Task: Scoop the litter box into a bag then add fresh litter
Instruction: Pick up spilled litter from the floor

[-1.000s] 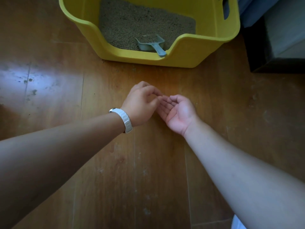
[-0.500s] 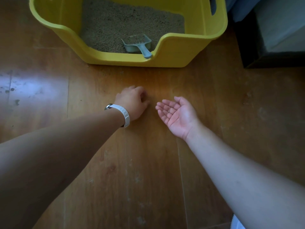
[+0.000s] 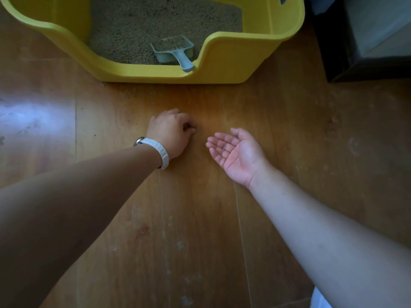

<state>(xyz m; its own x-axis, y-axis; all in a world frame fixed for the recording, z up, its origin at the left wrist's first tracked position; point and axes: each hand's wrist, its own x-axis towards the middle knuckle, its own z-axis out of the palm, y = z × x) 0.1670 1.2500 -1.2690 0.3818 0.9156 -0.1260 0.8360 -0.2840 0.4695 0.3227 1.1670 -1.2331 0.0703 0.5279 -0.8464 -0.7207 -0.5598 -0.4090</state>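
The yellow litter box (image 3: 224, 70) stands on the wooden floor at the top and is filled with beige litter (image 3: 155, 23). A grey-blue scoop (image 3: 175, 53) lies in the litter, its handle resting at the low front entry. In front of the box my left hand (image 3: 171, 132), with a white watch strap on the wrist, is knuckles-up on the floor. Its curled fingertips pinch a small dark litter grain (image 3: 194, 129). My right hand (image 3: 235, 152) lies beside it, palm up and slightly cupped, with a tiny pale grain (image 3: 224, 148) on the fingers.
A dark cabinet or box (image 3: 364, 41) stands on the floor right of the litter box. The floor (image 3: 200, 218) around my arms is scuffed wood with pale specks. No bag is in view.
My left hand left my right palm and went down to the floor, where it now pinches at a grain. The right hand stayed palm up. The view shifted slightly.
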